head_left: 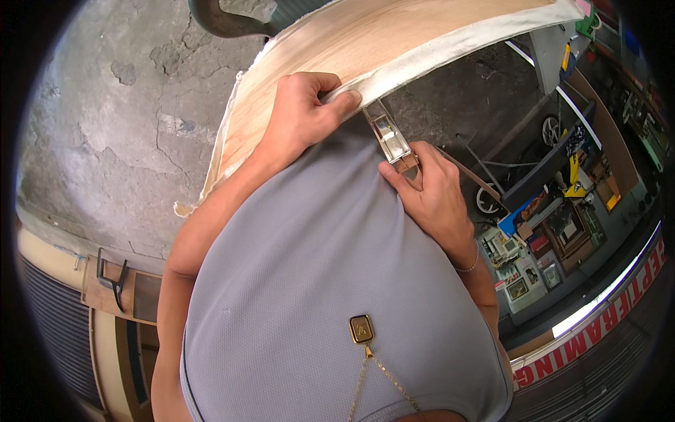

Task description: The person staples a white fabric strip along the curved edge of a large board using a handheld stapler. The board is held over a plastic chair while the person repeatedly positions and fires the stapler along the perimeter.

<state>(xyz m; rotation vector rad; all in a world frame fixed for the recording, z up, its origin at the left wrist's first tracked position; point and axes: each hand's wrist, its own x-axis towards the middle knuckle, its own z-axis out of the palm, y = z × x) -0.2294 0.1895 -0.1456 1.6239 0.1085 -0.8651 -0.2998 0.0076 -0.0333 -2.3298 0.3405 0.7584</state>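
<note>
A pale wooden panel (pixel 351 46) crosses the top of the view, with white cloth (pixel 450 56) folded along its near edge and frayed along its left side. My left hand (pixel 306 112) is closed at that near edge, its thumb pressing on the cloth and its fingers curled. Just to the right, my right hand (pixel 437 193) grips a shiny metal staple gun (pixel 391 138). The tool's far end meets the underside of the cloth-covered edge, close to my left thumb. My palm hides part of the staple gun's handle.
Cracked concrete floor (pixel 140 105) lies to the left. Up top stands a dark curved metal piece (pixel 225 24). At right are a white-wheeled cart (pixel 552 130), framed pictures (pixel 566 221) and yellow tools (pixel 575 179). A wooden board with a black handle (pixel 112 281) sits lower left.
</note>
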